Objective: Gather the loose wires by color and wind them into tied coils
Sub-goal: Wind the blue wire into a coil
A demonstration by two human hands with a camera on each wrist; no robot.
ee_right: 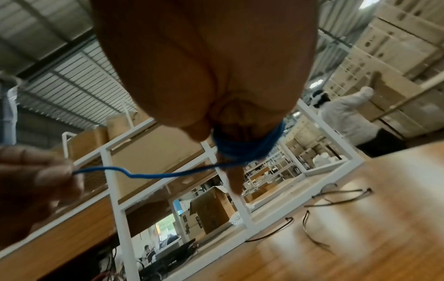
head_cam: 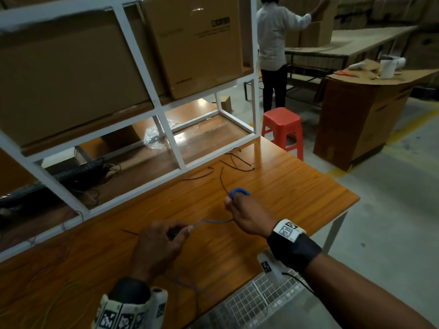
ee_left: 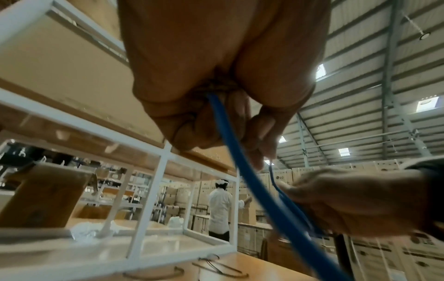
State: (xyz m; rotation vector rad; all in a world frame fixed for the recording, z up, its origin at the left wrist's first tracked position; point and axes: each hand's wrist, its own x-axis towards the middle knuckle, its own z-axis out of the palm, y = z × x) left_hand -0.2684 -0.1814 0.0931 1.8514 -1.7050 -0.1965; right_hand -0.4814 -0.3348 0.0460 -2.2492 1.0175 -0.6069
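Above the table's (head_cam: 273, 191) middle, your right hand (head_cam: 249, 216) wears the blue coil (head_cam: 240, 191) wound round its fingers; the blue wire (head_cam: 213, 221) runs out toward eight o'clock into your left hand's (head_cam: 158, 248) pinching fingertips, nearer the free end.

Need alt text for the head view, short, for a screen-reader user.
Over a wooden table, the right hand holds a small coil of blue wire wound on its fingers while the left hand pinches the wire's free end. Loose dark wires lie farther back near a white shelf frame holding cardboard boxes.
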